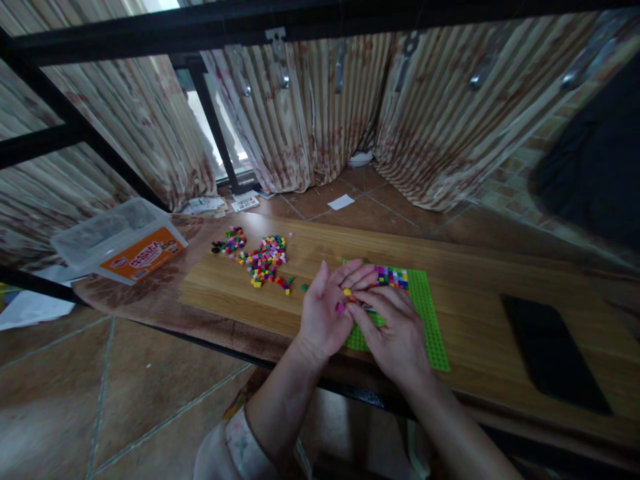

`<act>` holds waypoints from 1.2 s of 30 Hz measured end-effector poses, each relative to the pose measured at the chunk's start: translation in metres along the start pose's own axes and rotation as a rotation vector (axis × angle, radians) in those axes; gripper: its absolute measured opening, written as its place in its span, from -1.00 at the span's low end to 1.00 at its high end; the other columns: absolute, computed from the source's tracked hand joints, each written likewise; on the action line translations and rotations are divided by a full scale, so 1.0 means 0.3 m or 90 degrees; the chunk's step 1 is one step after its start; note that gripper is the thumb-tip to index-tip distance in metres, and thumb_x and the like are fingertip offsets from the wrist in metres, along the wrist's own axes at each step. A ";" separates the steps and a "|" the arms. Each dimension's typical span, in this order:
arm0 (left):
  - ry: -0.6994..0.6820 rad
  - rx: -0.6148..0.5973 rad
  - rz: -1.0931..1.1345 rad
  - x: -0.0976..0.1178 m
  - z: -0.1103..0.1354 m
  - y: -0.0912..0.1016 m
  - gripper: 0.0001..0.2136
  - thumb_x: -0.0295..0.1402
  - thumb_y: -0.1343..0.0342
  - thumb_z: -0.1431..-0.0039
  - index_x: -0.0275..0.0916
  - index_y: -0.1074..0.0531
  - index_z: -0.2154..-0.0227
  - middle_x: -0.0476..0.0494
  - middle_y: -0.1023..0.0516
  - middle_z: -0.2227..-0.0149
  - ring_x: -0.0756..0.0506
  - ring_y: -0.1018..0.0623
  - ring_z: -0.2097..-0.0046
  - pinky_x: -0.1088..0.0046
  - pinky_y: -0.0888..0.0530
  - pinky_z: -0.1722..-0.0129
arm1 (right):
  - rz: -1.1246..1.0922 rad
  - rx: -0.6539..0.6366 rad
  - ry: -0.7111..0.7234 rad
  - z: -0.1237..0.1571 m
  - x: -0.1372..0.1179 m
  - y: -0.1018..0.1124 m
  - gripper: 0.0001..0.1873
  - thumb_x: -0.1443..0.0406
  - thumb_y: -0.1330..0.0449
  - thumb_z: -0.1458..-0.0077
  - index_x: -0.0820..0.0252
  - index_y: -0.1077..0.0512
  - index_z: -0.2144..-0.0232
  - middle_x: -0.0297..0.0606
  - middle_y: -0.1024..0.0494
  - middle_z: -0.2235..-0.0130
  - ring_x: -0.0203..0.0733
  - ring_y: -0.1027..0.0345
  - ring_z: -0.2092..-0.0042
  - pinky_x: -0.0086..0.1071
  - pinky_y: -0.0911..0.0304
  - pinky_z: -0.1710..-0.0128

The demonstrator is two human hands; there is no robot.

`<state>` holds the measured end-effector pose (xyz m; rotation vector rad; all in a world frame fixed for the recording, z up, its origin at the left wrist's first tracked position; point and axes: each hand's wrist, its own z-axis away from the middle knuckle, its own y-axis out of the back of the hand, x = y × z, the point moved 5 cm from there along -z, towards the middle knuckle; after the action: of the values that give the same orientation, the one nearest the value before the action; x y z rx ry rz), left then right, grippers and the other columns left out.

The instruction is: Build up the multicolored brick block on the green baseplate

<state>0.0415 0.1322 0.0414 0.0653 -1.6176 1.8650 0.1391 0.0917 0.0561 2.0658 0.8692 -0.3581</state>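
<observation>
My left hand [327, 310] is palm up and slightly cupped, with a few small building bricks lying in it. A yellow brick [347, 292] rests by its fingers and a magenta brick [341, 308] on the palm. Over that palm, my right hand [395, 333] has its thumb and forefinger pinched at a small orange-red brick [352, 300], partly hidden by the fingertips. Beneath both hands lies a green studded baseplate [430, 320]. Rows of multicoloured bricks [393, 277] cover part of its far side; my hands hide some of them.
A loose pile of colourful bricks [265, 260] is spread on the wooden tabletop [240, 303] to the left. Farther left stands a clear plastic box [115, 233] with an orange label. A black phone-like slab [555, 353] lies at the right. Striped curtains [310, 120] hang behind the table.
</observation>
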 end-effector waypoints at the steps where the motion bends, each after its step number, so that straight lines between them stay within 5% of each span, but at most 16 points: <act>1: -0.001 -0.007 -0.005 -0.001 0.001 -0.003 -0.54 0.00 -0.03 -0.22 -0.34 -0.50 0.15 -0.32 -0.57 0.06 -0.18 -0.50 -0.10 0.31 -0.37 -0.17 | 0.008 0.002 -0.001 0.000 -0.002 -0.003 -0.86 0.23 -0.20 -0.21 0.06 -0.53 0.21 -0.23 -0.57 0.21 -0.11 -0.42 0.14 -0.15 -0.32 0.10; 24: -0.010 -0.005 0.017 -0.002 0.002 -0.016 -0.58 -0.10 0.01 -0.29 -0.41 -0.53 0.19 -0.34 -0.59 0.12 -0.19 -0.54 -0.05 0.32 -0.31 -0.21 | -0.027 -0.097 0.061 -0.010 -0.006 0.011 -0.89 0.36 -0.11 -0.26 0.15 -0.45 0.28 -0.24 -0.56 0.24 -0.17 -0.40 0.17 -0.28 -0.28 0.13; 30: -0.006 -0.007 0.056 0.009 0.000 -0.017 -0.57 -0.13 0.06 -0.32 -0.42 -0.54 0.20 -0.34 -0.60 0.14 -0.16 -0.58 0.03 0.33 -0.36 -0.16 | -0.066 -0.060 -0.016 -0.022 0.038 0.056 -0.90 0.31 -0.14 -0.25 0.12 -0.47 0.29 -0.29 -0.55 0.24 -0.20 -0.39 0.15 -0.29 -0.29 0.10; 36: -0.032 0.085 0.078 0.041 -0.019 0.029 -0.63 -0.18 0.03 -0.32 -0.39 -0.55 0.30 -0.27 -0.62 0.28 -0.08 -0.60 0.19 0.38 -0.44 -0.05 | -0.030 0.019 -0.106 -0.025 0.153 0.129 -0.88 0.20 -0.21 -0.20 0.04 -0.54 0.33 -0.30 -0.52 0.19 -0.17 -0.41 0.12 -0.24 -0.29 0.08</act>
<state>0.0295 0.1425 0.0380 0.0719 -1.5597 2.0796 0.1986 0.1029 0.0596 2.0126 0.8176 -0.5632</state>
